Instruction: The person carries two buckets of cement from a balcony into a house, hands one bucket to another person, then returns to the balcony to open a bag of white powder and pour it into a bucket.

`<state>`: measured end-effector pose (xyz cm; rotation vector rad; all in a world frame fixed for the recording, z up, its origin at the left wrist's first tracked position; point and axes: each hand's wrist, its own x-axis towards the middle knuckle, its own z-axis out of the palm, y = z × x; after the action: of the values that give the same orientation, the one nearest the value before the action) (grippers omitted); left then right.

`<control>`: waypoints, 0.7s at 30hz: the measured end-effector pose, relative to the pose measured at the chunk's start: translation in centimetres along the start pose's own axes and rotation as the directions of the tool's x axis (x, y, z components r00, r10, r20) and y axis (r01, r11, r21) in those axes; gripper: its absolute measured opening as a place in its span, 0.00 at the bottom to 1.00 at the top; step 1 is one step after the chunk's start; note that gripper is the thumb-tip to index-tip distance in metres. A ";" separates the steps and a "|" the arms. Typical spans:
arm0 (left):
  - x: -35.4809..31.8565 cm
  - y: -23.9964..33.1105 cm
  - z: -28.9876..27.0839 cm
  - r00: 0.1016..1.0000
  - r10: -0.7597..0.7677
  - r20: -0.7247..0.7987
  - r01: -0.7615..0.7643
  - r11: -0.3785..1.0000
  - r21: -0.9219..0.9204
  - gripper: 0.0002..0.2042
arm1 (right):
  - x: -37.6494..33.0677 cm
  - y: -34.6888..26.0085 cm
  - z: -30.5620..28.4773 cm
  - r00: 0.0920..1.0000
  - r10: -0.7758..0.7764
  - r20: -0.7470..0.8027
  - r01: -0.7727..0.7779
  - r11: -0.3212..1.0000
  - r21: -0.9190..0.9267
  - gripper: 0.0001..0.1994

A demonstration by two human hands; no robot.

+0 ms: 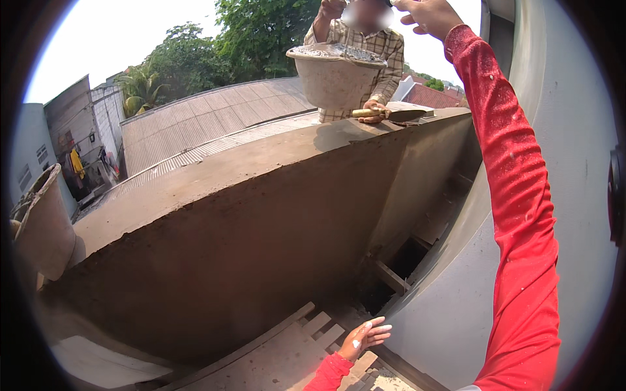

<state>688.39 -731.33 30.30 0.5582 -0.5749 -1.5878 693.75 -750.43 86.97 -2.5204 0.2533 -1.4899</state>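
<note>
Bucket (339, 85): one, round, pale and stained, wider at the rim than at the base; located in front of the co-worker (390, 52), above the far part of the concrete ledge (254, 156).
Contents: grey mix (342, 52), level with the rim.
Right hand (435, 16): raised to the top edge of the view, higher than the bucket and to its right; fingers bent, tips partly cut off by the frame, so whether anything is pinched there cannot be told.
Left hand (365, 339): low in the view, over the wooden planks (274, 358); open, fingers extended, nothing held; white smears on palm and fingertips.
Right sleeve (521, 189): red, long, flecked with pale specks.
Co-worker's raised hand (331, 9): above the bucket's rim, fingers curled.
Co-worker's lower hand (374, 107): at the ledge, closed on the handle of a trowel (407, 116), blade pointing right.
Second bucket (52, 228): one, pale, at the left end of the ledge, rim crusted.
Grey wall (577, 130): smooth, along the right side.
Backdrop: corrugated roof (215, 120), trees (261, 39), yellow cloth (77, 163) hanging at far left.
</note>
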 end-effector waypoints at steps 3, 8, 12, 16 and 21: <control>-6.9 -8.8 -2.7 0.954 -0.280 -0.104 0.264 0.954 -0.142 0.28 | -10.1 2.2 1.4 0.944 0.114 0.309 -0.191 0.955 0.229 0.11; -12.1 -12.9 -4.8 0.853 -0.502 -0.139 0.516 0.852 0.086 0.26 | -51.9 5.0 4.5 0.066 0.399 0.915 -0.973 0.229 -0.030 0.12; -5.9 -14.1 -4.5 0.845 -0.525 -0.098 0.500 0.712 0.494 0.23 | -95.3 -3.1 -10.4 -0.429 0.744 0.512 -0.346 0.388 -0.854 0.15; -8.4 -11.7 -9.5 0.813 -0.510 -0.279 0.556 0.541 0.631 0.24 | -109.1 -20.4 -24.4 -0.877 0.457 -0.152 -0.053 -0.406 -0.912 0.16; -11.1 -12.4 -6.4 0.655 -0.674 -0.343 0.656 0.282 0.700 0.31 | -108.5 -24.9 -26.7 -0.923 0.362 -0.131 -0.344 -0.620 0.705 0.06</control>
<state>684.27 -719.51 17.56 1.6604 -1.1927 -2.0904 619.66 -701.78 14.47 0.2654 2.0222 -0.8429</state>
